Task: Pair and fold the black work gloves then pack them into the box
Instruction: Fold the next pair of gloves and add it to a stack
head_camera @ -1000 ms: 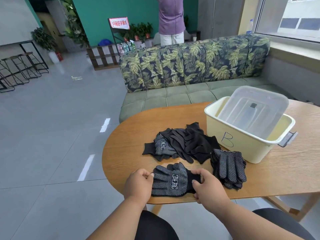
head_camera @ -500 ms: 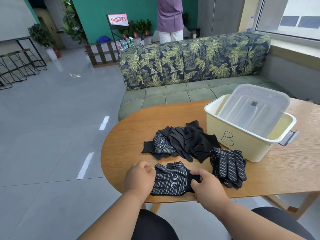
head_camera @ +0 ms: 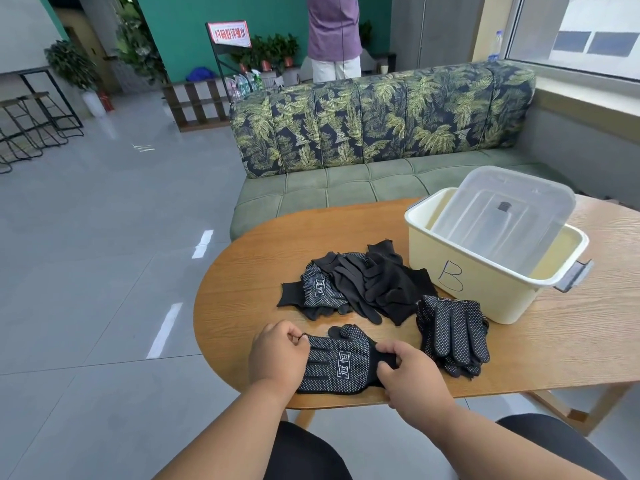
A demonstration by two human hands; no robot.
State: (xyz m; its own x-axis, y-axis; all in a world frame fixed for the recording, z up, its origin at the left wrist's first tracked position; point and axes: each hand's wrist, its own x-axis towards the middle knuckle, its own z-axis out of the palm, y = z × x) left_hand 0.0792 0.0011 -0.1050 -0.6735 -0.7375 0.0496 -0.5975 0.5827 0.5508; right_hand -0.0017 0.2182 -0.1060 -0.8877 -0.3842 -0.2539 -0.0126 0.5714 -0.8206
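On the table point(head_camera: 242, 306), loose gloves point(head_camera: 360, 289) lie left of the box point(head_camera: 450, 271), stacked gloves point(head_camera: 452, 332) before it.

gloves point(head_camera: 337, 363) are black with white dots, box point(head_camera: 460, 271) is pale yellow, sofa point(head_camera: 381, 116) has green leaf print, table point(head_camera: 554, 341) is orange-brown wood

Both bare forearms reach forward from the bottom of the view, converging on the dotted glove point(head_camera: 341, 364), the landmark here. The left hand point(head_camera: 277, 355) sits at the glove's fingertip end, knuckles up, fingers curled, thumb and forefinger pinching the edge. The right hand point(head_camera: 410, 374) sits at the glove's cuff end, back of the hand facing up, fingers curled down and gripping the fabric. The two hands lie level with each other, the glove between them.
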